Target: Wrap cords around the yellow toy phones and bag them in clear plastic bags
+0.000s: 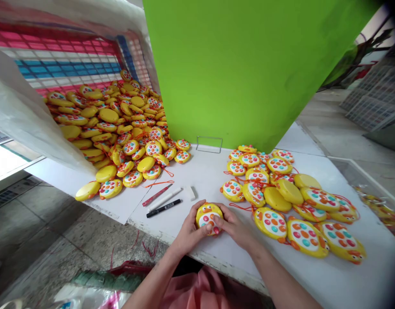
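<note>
Both my hands hold one yellow duck-shaped toy (207, 213) with coloured bubble buttons, just above the near edge of the white table (210, 180). My left hand (188, 229) cups its left side, fingers curled round it. From the right, my right hand (233, 226) grips it, thumb pressing on the buttons. A pile of the same toys (287, 206) lies spread to the right of my hands. A far bigger heap of toys (120, 128) spills from a striped sack at the left.
A red pen (157, 195), a white marker (165, 200), a black marker (163, 208) and a small white eraser-like block (190, 192) lie left of my hands. A green board (242, 68) stands behind the table. A clear bin (377, 193) sits at the right edge.
</note>
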